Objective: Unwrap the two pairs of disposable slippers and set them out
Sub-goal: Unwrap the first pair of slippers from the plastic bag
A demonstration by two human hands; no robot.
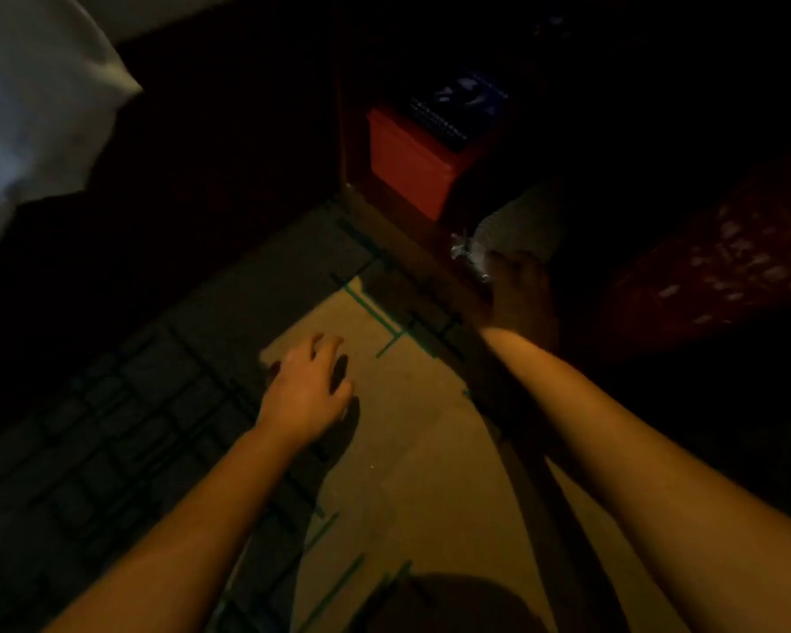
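Observation:
The scene is dark. A pale wrapped pack of slippers (pixel 519 226) lies in a low open compartment, its shiny plastic crinkled at the near end. My right hand (pixel 521 294) reaches into the compartment and rests on the pack's near end; the dim light hides whether the fingers close on it. My left hand (pixel 309 388) hovers over the carpet (pixel 407 450) with its fingers spread and nothing in it. Only this one pack shows.
A red box (pixel 407 162) stands in the compartment behind the pack, a dark blue item (pixel 462 105) leaning against it. A dark wooden edge (pixel 430 267) borders the compartment. White fabric (pixel 33 98) hangs at the upper left. A dark red patterned surface (pixel 713 267) lies at right.

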